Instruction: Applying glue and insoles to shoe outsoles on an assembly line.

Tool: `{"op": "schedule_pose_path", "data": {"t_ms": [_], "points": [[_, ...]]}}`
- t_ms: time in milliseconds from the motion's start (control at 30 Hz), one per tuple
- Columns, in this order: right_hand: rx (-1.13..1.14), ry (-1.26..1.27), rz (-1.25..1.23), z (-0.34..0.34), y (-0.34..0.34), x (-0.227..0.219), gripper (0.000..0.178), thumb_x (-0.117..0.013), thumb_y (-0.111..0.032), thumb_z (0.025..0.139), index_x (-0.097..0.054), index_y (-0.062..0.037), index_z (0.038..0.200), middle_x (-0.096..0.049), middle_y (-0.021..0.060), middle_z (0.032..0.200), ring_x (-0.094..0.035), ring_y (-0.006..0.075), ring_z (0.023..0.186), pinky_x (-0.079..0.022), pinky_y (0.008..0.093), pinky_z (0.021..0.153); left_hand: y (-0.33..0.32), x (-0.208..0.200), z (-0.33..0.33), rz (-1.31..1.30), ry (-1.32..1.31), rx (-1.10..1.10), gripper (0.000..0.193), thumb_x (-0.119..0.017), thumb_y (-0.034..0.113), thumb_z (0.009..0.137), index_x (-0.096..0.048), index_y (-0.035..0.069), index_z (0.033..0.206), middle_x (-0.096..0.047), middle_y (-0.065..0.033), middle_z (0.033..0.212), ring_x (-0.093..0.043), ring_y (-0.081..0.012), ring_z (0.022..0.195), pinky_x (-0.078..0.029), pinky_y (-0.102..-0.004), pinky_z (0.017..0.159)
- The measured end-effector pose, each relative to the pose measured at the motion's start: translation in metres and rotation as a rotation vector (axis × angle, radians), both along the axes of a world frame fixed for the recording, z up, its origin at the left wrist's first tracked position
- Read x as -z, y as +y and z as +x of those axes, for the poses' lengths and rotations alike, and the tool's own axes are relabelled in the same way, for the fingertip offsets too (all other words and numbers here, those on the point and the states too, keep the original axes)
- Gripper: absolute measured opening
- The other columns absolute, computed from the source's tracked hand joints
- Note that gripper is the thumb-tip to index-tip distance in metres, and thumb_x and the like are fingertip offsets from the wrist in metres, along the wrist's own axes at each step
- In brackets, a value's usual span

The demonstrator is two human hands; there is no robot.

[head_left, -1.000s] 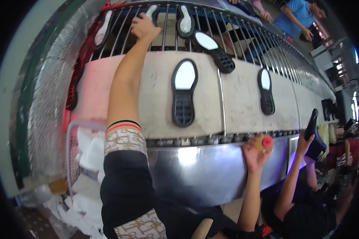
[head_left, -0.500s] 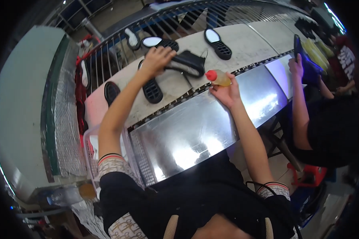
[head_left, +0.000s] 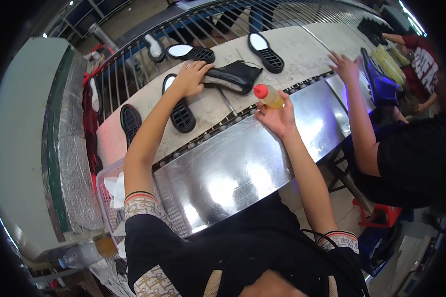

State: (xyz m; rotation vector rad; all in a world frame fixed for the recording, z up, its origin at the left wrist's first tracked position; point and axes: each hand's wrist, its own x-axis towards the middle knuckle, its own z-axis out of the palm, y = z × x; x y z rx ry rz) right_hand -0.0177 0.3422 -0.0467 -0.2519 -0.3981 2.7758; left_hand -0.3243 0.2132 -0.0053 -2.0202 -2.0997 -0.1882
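My left hand (head_left: 189, 80) is closed on the left end of a black shoe upper (head_left: 235, 76), which lies tilted on its side on the pale conveyor belt. Its fingers hide that end. In my right hand (head_left: 278, 118) is a small squeeze bottle (head_left: 271, 98) with a red cap and yellowish liquid, held just above the belt's near edge. Partly under my left wrist lies a black shoe sole (head_left: 182, 118) with a white insert. Beyond it sits another black-and-white sole (head_left: 191, 52), and a similar sole (head_left: 266, 52) lies farther right.
A shiny metal shelf (head_left: 228, 171) runs along the belt's near side. A pink plastic basket (head_left: 106, 198) with white pieces stands left. Another sole (head_left: 130, 121) lies at the belt's left. At right, a co-worker's hand (head_left: 347, 68) is over the belt, beside a dark shoe (head_left: 379, 81).
The shoe upper has shifted slightly right relative to the soles, with my left hand still at its end. The co-worker's hand has left the dark shoe and reached toward the belt.
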Motion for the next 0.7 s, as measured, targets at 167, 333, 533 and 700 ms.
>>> {"op": "schedule_pose_path", "data": {"t_ms": [167, 333, 533, 700], "points": [[0.011, -0.027, -0.087, -0.002, -0.002, 0.003, 0.042, -0.059, -0.042, 0.085, -0.056, -0.0059, 0.106, -0.058, 0.0107, 0.089, -0.055, 0.0225, 0.085, -0.043, 0.0395, 0.081, -0.016, -0.018, -0.011, -0.056, -0.128, 0.009, 0.056, -0.049, 0.016, 0.078, -0.047, 0.016, 0.134, -0.055, -0.017, 0.125, -0.051, -0.0353, 0.117, -0.04, -0.0511, 0.098], [-0.026, 0.023, 0.008, 0.014, 0.008, -0.001, 0.045, -0.061, -0.043, 0.086, -0.057, -0.0077, 0.113, -0.058, 0.0077, 0.098, -0.054, 0.0195, 0.092, -0.04, 0.0394, 0.087, -0.117, -0.07, -0.041, -0.284, -0.177, -0.483, 0.055, -0.045, 0.043, 0.09, -0.052, 0.005, 0.13, -0.06, -0.0239, 0.118, -0.057, -0.0407, 0.109, -0.044, -0.0457, 0.095], [0.004, -0.008, 0.048, 0.018, 0.019, 0.008, 0.047, -0.06, -0.043, 0.086, -0.055, -0.0069, 0.116, -0.058, 0.0082, 0.1, -0.054, 0.0203, 0.092, -0.04, 0.0399, 0.089, -0.181, -0.048, -0.018, -0.818, -0.555, -0.963, 0.113, -0.026, 0.091, 0.071, -0.039, 0.003, 0.141, -0.04, -0.0183, 0.145, -0.05, -0.0371, 0.122, -0.045, -0.0466, 0.095], [-0.01, -0.011, 0.057, 0.011, 0.011, 0.005, 0.047, -0.06, -0.042, 0.086, -0.054, -0.0064, 0.116, -0.058, 0.01, 0.1, -0.055, 0.0218, 0.093, -0.041, 0.0408, 0.089, -0.185, -0.015, -0.019, -1.015, -0.467, -0.921, 0.097, -0.061, 0.068, 0.069, -0.047, -0.005, 0.132, -0.05, -0.0232, 0.134, -0.06, -0.0387, 0.105, -0.05, -0.0485, 0.087]]}}
